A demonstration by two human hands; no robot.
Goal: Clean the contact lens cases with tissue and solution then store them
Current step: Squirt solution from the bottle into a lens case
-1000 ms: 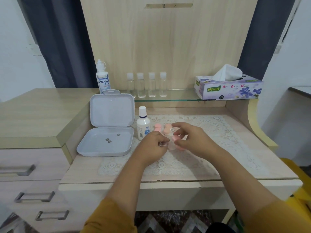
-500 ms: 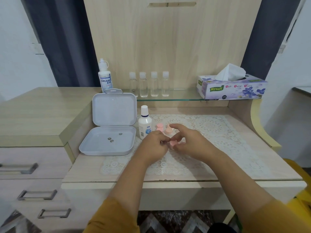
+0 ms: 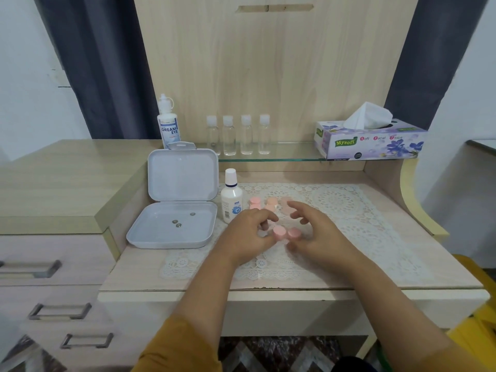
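Observation:
A pink contact lens case (image 3: 286, 233) with two round caps sits on the lace mat (image 3: 349, 210) between my hands. My left hand (image 3: 245, 236) pinches its left end with thumb and fingers. My right hand (image 3: 318, 232) curves around the case's right side with fingers spread and lifted off it. Behind the hands lie three more cases: pink (image 3: 254, 203), orange (image 3: 271, 203) and pale pink (image 3: 286, 203). A small white solution bottle (image 3: 231, 197) stands to their left. The tissue box (image 3: 371, 142) sits on the glass shelf at the right.
An open white storage box (image 3: 150, 236) with a few small round bits inside lies left of the mat, its lid (image 3: 182, 174) upright. A larger solution bottle (image 3: 167, 124) and several small clear bottles (image 3: 237, 135) stand on the shelf. Drawers (image 3: 53, 269) are at the left.
My hands were pinched together over the case. Now my right fingers have spread and lifted, so both pink caps show between the hands. The left hand keeps its hold.

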